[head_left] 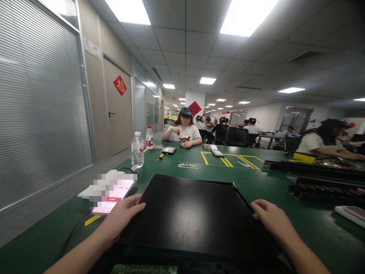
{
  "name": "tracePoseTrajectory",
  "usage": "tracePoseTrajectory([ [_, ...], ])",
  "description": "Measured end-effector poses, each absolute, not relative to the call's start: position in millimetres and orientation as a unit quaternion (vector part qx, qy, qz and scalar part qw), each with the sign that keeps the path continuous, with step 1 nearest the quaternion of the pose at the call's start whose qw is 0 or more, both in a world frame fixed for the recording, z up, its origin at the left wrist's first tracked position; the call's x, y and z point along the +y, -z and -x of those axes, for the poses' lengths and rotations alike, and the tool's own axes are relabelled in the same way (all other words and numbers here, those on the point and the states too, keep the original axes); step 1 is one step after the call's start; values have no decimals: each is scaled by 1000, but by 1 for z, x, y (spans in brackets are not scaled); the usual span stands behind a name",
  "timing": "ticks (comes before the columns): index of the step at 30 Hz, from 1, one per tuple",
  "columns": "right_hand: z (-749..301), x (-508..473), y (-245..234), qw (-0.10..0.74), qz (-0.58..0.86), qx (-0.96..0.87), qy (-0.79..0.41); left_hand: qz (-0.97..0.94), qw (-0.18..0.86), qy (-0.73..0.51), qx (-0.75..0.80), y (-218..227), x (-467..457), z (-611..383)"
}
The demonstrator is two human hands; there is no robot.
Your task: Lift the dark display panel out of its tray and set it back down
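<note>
Clock centred on panel, 12 pointing away from wearer. Flat green table (256,182) spans the foreground. On it, directly before wearer: smooth black rectangular panel (188,213). On beige door (118,125), 11 o'clock: red diamond-shaped paper sign (119,85), gold character 福 legible. Transparent plastic bottle (137,154) with white cap, 11 o'clock: reddish print, illegible. Left hand (125,207), 9 o'clock: thumb over panel's edge, fingers extended alongside. Right hand (268,216), 3 o'clock: fingers bent inward at opposite edge. Both hands partly curled; whether either pinches the panel, cannot tell. Lit pink-white phone (104,207), 10 o'clock, just beside left hand: digits appear to read 04, 16; remainder pixelated or too small.
</note>
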State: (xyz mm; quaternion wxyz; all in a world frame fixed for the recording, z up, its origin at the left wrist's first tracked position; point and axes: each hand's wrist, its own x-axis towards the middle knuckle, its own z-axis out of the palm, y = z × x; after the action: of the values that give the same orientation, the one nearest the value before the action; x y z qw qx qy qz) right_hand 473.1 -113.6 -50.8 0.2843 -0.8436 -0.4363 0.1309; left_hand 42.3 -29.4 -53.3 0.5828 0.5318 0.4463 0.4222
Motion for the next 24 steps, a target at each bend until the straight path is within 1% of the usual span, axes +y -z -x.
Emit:
tracePoseTrajectory([
  [8, -475, -113, 53, 278, 843, -449, -106, -548, 571, -418, 446, 58, -26, -39],
  [15, -480, -112, 57, 278, 840, -447, -132, -513, 579, -426, 469, 54, -30, -45],
  [24, -487, -110, 63, 270, 839, -453, -135, -451, 623, -434, 469, 49, -35, -54],
])
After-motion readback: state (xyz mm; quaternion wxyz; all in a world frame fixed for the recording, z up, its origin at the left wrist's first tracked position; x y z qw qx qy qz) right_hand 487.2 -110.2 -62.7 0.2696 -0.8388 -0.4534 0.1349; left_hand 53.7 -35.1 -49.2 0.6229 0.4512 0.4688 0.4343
